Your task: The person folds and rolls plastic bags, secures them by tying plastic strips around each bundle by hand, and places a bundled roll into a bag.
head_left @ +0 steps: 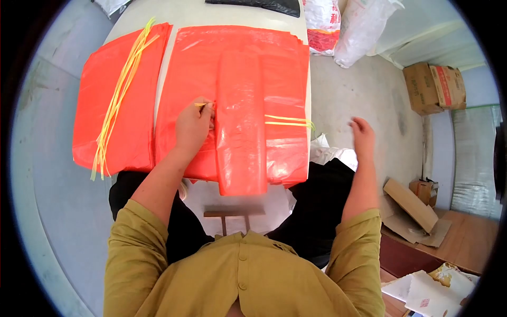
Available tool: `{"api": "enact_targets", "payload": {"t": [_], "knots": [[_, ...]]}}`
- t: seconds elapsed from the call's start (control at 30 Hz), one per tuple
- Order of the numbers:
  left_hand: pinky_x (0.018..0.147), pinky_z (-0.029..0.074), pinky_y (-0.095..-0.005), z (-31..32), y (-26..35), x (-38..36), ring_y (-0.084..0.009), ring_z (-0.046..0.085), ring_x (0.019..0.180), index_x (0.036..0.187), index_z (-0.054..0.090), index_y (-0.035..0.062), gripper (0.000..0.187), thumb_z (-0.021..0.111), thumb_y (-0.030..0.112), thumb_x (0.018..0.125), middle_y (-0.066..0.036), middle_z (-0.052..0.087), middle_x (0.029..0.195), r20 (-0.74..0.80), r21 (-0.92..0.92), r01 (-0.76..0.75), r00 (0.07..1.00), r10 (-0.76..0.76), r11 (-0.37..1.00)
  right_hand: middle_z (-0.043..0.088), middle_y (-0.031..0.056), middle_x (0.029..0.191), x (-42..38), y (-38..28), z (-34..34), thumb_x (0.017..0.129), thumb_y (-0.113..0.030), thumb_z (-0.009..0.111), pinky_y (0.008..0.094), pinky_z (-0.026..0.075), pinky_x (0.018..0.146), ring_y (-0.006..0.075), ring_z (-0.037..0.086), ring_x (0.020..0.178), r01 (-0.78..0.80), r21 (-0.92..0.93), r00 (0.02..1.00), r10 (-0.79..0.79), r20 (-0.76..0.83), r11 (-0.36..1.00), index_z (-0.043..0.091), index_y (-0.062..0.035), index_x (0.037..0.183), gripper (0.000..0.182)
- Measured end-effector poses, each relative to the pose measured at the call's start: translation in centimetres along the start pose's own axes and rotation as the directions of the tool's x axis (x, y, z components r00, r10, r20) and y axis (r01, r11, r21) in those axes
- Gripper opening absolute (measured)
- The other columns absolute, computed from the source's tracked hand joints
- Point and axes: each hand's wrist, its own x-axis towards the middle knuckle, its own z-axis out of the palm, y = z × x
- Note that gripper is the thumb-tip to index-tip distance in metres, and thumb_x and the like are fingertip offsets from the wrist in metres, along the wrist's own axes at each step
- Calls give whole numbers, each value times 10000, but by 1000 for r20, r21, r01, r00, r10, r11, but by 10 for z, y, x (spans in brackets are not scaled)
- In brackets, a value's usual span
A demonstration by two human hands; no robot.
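A folded bundle of red plastic bags (pixel 240 127) lies lengthwise on a wide stack of red bags (pixel 190 58). My left hand (pixel 195 124) is closed at the bundle's left side, with the end of a yellow strip (pixel 200 104) pinched in its fingers. More yellow strips (pixel 288 121) stick out from the bundle's right side. My right hand (pixel 362 132) is raised off the table's right side, fingers curled; whether it holds anything is too small to tell. Several long yellow strips (pixel 122 87) lie across another red stack (pixel 100 79) at the left.
The pale table (pixel 158 16) carries a black plastic item (pixel 259 5) at its far edge. White sacks (pixel 322 24) stand beyond its right corner. Cardboard boxes (pixel 422 90) sit at the right wall, and opened cardboard (pixel 409 206) lies on a wooden surface (pixel 465 232).
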Motion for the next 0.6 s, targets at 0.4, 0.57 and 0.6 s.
{"api": "enact_targets", "payload": {"t": [0.4,0.57,0.6], "knots": [[633,532,-240,-22,22,3,-86,629,696,1077,681,8,238,528,190,1090,-55,742,957,53,-136,155,987,-149,979,733,100,993,-8,-119,50,938,-290,729,409,534,829,301,667,900,82,-276,954,5,301,958,779,-50,942,244],[674,529,-251,-36,24,14,-91,645,752,1114,683,-16,262,537,201,1089,-69,742,961,-116,-353,92,983,-141,931,738,95,951,-10,-159,65,935,-268,712,399,527,840,268,656,888,383,-303,915,-315,251,873,759,-43,850,245],[684,526,-250,-39,27,14,-93,645,763,1119,682,-19,266,539,203,1089,-70,740,959,-147,-420,85,976,-160,904,739,91,941,-9,-163,69,935,-262,708,393,524,844,247,656,888,401,-270,907,-336,255,876,756,-40,840,247]]}}
